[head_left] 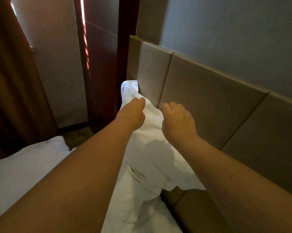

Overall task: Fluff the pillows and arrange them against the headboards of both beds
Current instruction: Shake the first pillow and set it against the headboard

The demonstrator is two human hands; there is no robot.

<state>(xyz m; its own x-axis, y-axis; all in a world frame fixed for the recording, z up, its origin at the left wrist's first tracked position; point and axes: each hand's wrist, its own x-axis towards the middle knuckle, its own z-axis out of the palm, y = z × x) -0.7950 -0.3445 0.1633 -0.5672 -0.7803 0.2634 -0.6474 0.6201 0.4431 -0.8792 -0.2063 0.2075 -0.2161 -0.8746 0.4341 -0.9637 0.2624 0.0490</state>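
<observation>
Left hand (131, 113): fingers curled into the pillow (152, 135) top, fabric gripped. Right hand (177, 121): curled at its right edge; grip cannot be told. Pillow is held between both hands, against the headboard (209, 101). Placement judged underway. A likely second pillow (24, 165), lower left, is left unarranged.

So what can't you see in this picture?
Head view:
- Right hand: fingertips curled under, hidden by the hand itself, so its grip is unclear.
- Pillow: edges covered by both forearms.
- White bedding at lower left: cut off by the frame edge, partly under one forearm.
</observation>
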